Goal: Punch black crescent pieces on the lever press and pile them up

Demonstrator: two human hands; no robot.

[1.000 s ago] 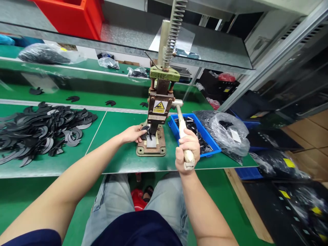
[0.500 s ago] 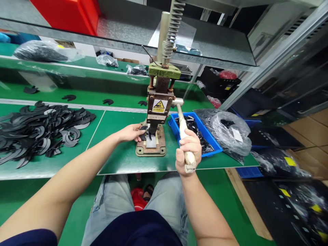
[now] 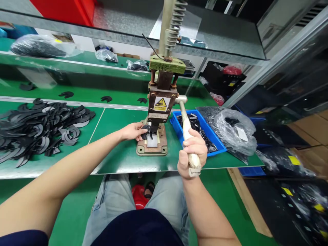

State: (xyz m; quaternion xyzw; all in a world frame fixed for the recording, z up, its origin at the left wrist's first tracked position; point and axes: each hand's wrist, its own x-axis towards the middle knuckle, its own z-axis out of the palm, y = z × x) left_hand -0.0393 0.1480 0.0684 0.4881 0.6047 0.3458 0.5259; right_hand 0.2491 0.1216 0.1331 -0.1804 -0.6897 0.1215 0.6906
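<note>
Black piece (image 3: 146,134) sits pinched between the fingers of my left hand (image 3: 132,131), just left of the press ram (image 3: 154,126), my right hand (image 3: 196,146) wrapping the lever (image 3: 186,125).

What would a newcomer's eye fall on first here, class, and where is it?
The press with its yellow warning label stands mid-picture, its pale lever gripped by the right hand. At the press's foot, the left hand holds a black piece. To the left, a heap of curved black pieces lies on the green table.
</note>
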